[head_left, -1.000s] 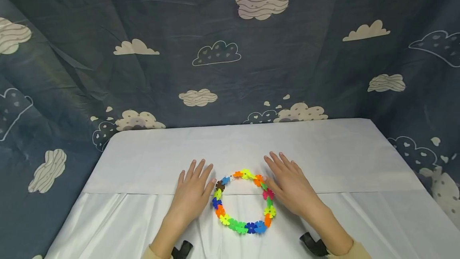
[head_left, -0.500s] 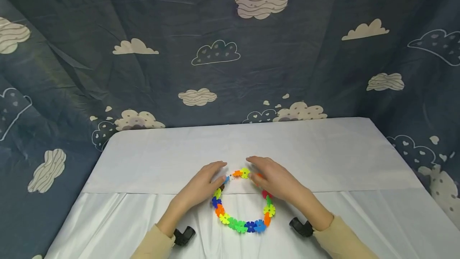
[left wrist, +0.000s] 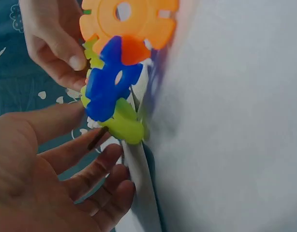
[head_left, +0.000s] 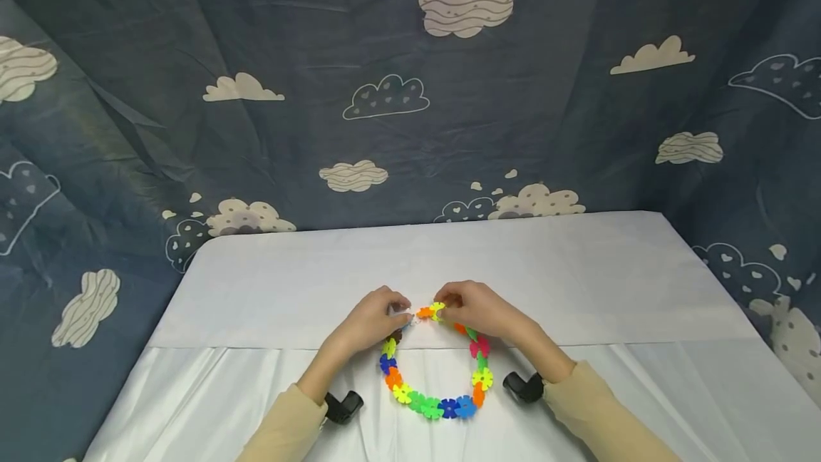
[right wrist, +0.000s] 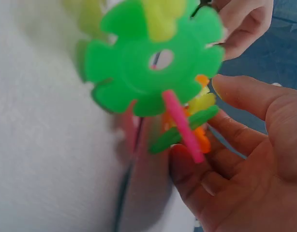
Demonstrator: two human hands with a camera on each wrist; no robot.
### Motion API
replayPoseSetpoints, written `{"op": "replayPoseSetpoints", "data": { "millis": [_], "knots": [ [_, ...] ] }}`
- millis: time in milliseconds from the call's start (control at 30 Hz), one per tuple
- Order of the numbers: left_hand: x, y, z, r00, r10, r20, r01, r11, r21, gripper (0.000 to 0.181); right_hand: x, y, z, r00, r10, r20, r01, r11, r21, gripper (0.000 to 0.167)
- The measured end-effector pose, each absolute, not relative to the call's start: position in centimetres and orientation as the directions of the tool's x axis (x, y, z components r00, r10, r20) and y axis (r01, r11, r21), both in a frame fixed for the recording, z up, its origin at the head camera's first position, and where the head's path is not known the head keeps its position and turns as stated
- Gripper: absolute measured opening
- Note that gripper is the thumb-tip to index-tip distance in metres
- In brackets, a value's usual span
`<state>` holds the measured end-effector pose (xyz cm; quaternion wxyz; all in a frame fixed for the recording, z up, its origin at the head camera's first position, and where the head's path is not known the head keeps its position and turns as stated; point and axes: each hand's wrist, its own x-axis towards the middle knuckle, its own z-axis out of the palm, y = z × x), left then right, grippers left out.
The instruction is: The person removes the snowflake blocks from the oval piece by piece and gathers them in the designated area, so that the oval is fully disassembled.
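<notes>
A ring of interlocking flower-shaped plastic discs (head_left: 431, 408) in many colors lies on the white cloth. My left hand (head_left: 368, 321) pinches its far left part, around a blue disc and a clear one that the fingers mostly hide. On the far right part, my right hand (head_left: 481, 311) pinches the chain at a yellow disc (head_left: 437, 310), beside an orange disc (head_left: 423, 313). In the left wrist view a dark blue disc (left wrist: 107, 89) stands in front of my fingers. A large green disc (right wrist: 124, 63) fills the top of the right wrist view, with a pink one slotted into it.
A white cloth (head_left: 256, 291) with a crosswise seam covers the table. Behind and beside it hangs a dark curtain (head_left: 308, 27) with cloud prints. Black wrist devices (head_left: 344, 407) sit below both hands.
Both hands have come inward from lying spread at the ring's sides. Their fingers have curled in onto its far part. The ring has barely moved.
</notes>
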<state>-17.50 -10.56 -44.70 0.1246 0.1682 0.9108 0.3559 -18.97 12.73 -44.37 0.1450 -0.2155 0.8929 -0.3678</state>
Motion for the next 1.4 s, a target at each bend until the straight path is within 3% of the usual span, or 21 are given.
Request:
{"op": "replayPoseSetpoints", "data": {
  "millis": [367, 700, 967, 1400],
  "knots": [
    [-17.0, -9.9, -44.3, -0.897, 0.405, -0.178, 0.106, 0.586, 0.803, 0.008, -18.3, 12.7, -44.2, -0.861, -0.498, -0.103, -0.239, 0.576, -0.782, 0.008],
    [-15.0, -10.1, -42.2, -0.872, 0.466, -0.147, 0.080, 0.433, 0.898, 0.008, -15.7, 13.1, -42.0, -0.873, -0.487, -0.029, -0.230, 0.463, -0.856, 0.004],
    [-13.0, -9.8, -40.2, -0.892, 0.446, -0.079, 0.071, 0.310, 0.948, 0.020, -13.1, 12.9, -39.4, -0.915, -0.402, 0.040, -0.215, 0.400, -0.891, 0.006],
    [-9.3, -9.6, -37.2, -0.927, 0.375, -0.020, 0.096, 0.289, 0.952, 0.019, -8.8, 12.0, -36.4, -0.961, -0.264, 0.081, -0.180, 0.374, -0.910, 0.012]
  ]
}}
